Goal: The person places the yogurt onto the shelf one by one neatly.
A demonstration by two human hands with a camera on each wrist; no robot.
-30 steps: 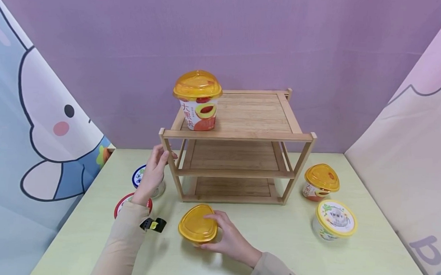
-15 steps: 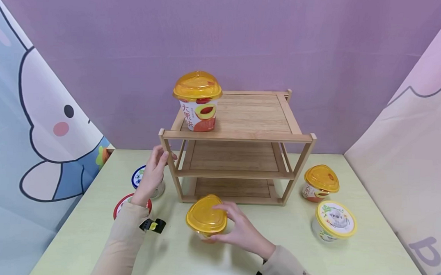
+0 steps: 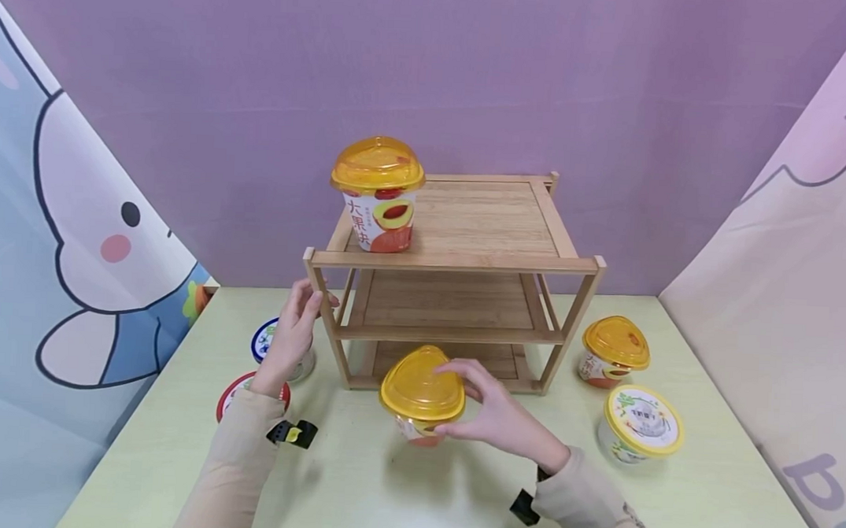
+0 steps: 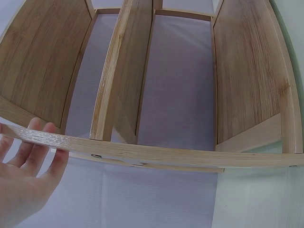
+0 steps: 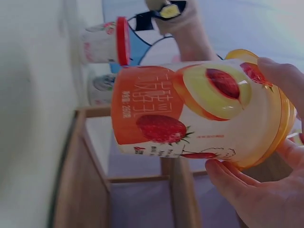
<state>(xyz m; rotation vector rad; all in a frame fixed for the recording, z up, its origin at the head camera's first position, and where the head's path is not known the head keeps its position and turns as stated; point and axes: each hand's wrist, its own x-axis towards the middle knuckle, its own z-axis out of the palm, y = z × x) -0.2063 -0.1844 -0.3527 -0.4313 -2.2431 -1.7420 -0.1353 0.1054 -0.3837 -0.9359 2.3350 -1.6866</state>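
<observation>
My right hand (image 3: 498, 409) grips a yogurt cup (image 3: 420, 394) with an amber domed lid, lifted off the table in front of the rack. In the right wrist view the printed cup (image 5: 209, 102) shows strawberries and a cut peach, with fingers and thumb around its lid end. My left hand (image 3: 297, 329) holds the front left post of a three-tier wooden rack (image 3: 458, 262). The left wrist view shows its fingers (image 4: 35, 154) behind the post. A similar yogurt cup (image 3: 379, 203) stands upright on the top shelf at the left.
On the right of the table stand another amber-lidded cup (image 3: 614, 351) and a yellow-lidded tub (image 3: 640, 425). A blue-lidded tub (image 3: 265, 337) and a red-lidded tub (image 3: 236, 387) are partly hidden by my left arm. A purple backdrop (image 3: 431, 75) rises behind the rack.
My right hand has lifted the yogurt cup from the table and moved it right and towards the rack. The left hand stays on the post.
</observation>
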